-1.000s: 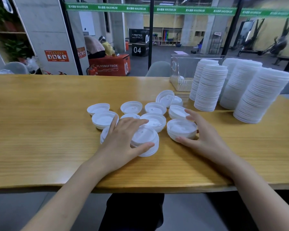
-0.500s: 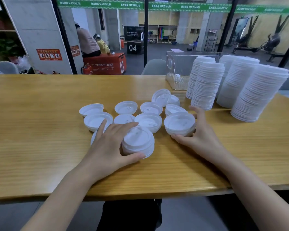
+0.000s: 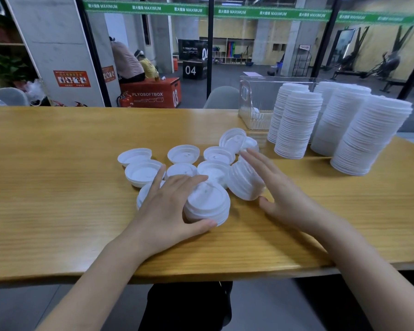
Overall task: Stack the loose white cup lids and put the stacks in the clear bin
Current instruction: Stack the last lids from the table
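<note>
Lids (image 3: 183, 154) | left hand (image 3: 163, 211) grasps short stack (image 3: 208, 201) | right hand (image 3: 285, 194) flat on tilted stack (image 3: 244, 182) | tall stacks (image 3: 296, 125) before clear bin (image 3: 256, 91)

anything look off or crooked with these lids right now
Yes: the short lid stack at the right hand is tipped onto its edge, unlike the flat stack the left hand grips. One far lid also leans propped on another.
</note>
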Action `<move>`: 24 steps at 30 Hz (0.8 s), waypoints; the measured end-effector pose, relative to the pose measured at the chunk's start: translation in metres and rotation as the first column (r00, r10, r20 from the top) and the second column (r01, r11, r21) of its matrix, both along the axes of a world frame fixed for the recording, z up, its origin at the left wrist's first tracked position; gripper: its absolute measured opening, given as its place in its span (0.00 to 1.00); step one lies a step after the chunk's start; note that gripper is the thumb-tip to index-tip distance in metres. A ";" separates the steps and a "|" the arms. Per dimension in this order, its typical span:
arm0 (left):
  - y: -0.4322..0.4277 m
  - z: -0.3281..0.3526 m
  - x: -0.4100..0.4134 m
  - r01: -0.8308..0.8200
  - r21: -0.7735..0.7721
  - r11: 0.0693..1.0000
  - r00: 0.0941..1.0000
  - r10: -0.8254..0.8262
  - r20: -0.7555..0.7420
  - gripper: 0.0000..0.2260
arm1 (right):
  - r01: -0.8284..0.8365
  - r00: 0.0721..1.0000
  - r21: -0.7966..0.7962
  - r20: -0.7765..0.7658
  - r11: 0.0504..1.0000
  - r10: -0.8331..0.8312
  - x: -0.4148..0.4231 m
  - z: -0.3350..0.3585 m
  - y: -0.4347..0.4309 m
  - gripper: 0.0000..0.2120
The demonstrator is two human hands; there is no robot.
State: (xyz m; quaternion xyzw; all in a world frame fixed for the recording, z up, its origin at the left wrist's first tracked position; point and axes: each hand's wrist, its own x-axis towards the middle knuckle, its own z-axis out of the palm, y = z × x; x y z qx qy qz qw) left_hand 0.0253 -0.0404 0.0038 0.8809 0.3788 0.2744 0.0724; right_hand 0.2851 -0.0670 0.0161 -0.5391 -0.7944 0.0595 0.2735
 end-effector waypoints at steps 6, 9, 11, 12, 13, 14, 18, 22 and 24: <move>-0.005 0.005 0.018 0.007 -0.034 0.999 0.998 -0.009 -0.055 0.39 | 0.109 0.979 -0.047 -0.169 0.993 -0.115 0.010 0.004 -0.001 0.33; -0.008 0.005 0.027 0.005 -0.089 0.996 1.000 -0.007 -0.029 0.37 | 0.152 0.963 -0.133 -0.201 0.979 -0.177 0.011 0.002 0.001 0.30; -0.010 0.003 0.028 0.014 -0.138 0.990 1.000 -0.014 -0.001 0.34 | 0.161 0.942 -0.178 -0.267 0.971 -0.205 0.010 -0.002 0.003 0.28; -0.010 0.002 0.026 0.019 -0.149 0.989 1.000 -0.017 0.013 0.34 | 0.158 0.926 -0.197 -0.312 0.968 -0.214 0.010 -0.004 0.004 0.26; -0.010 0.002 0.024 0.020 -0.156 0.988 1.000 -0.016 0.021 0.34 | 0.156 0.908 -0.208 -0.354 0.966 -0.223 0.009 -0.004 0.005 0.25; -0.009 0.003 0.021 0.016 -0.167 0.986 1.000 -0.012 0.027 0.34 | 0.157 0.893 -0.210 -0.388 0.965 -0.230 0.009 -0.005 0.006 0.24; -0.004 0.002 0.009 0.016 -0.194 0.981 0.998 -0.005 0.060 0.35 | 0.147 0.850 -0.203 -0.474 0.968 -0.229 0.009 -0.006 0.010 0.22; -0.001 0.002 0.003 0.006 -0.183 0.983 1.000 -0.002 0.023 0.38 | 0.114 0.821 -0.201 -0.533 0.973 -0.206 0.009 -0.007 0.009 0.23; 0.001 0.002 0.003 0.009 -0.190 0.982 1.000 -0.010 -0.007 0.40 | 0.108 0.803 -0.192 -0.562 0.975 -0.199 0.008 -0.005 0.007 0.21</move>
